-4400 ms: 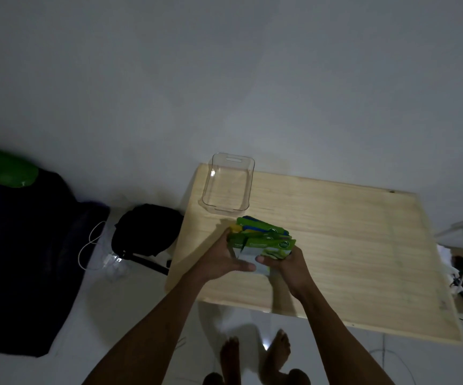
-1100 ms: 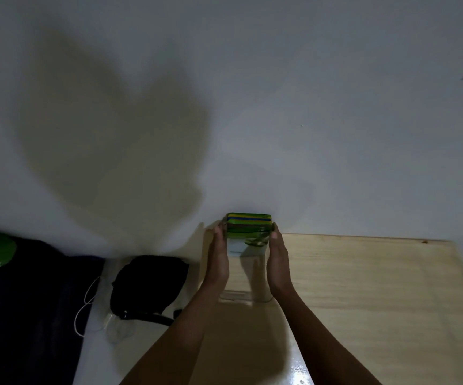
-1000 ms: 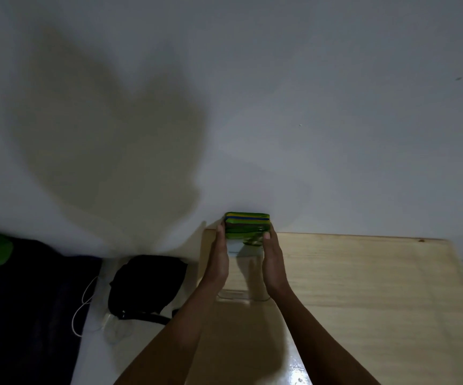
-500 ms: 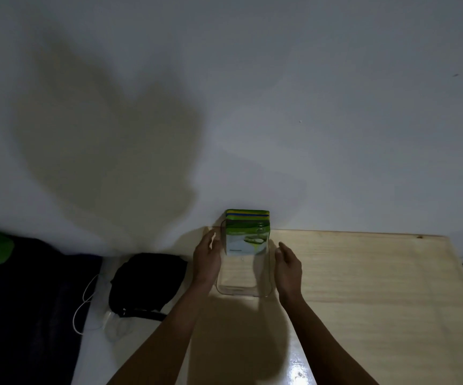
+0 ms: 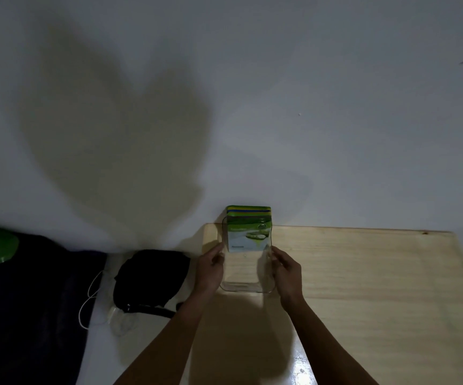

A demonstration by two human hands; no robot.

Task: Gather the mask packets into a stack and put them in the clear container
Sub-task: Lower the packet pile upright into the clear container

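Having let go of the mask packets [image 5: 248,232], left hand [image 5: 209,270] and right hand [image 5: 286,273] now flank the clear container [image 5: 238,289], fingers curled at its walls, grip unclear; steady it gently so the upright stack inside, just beyond the fingertips, stays put.

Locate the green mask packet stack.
Head view: the green mask packet stack stands in the clear plastic container, at its far end, left on the wooden table.

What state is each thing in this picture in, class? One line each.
green mask packet stack, standing on edge inside the container's far end
clear plastic container, open-topped, on the light wooden table
left hand, at the container's left wall, grip unclear
right hand, at its right wall, grip unclear
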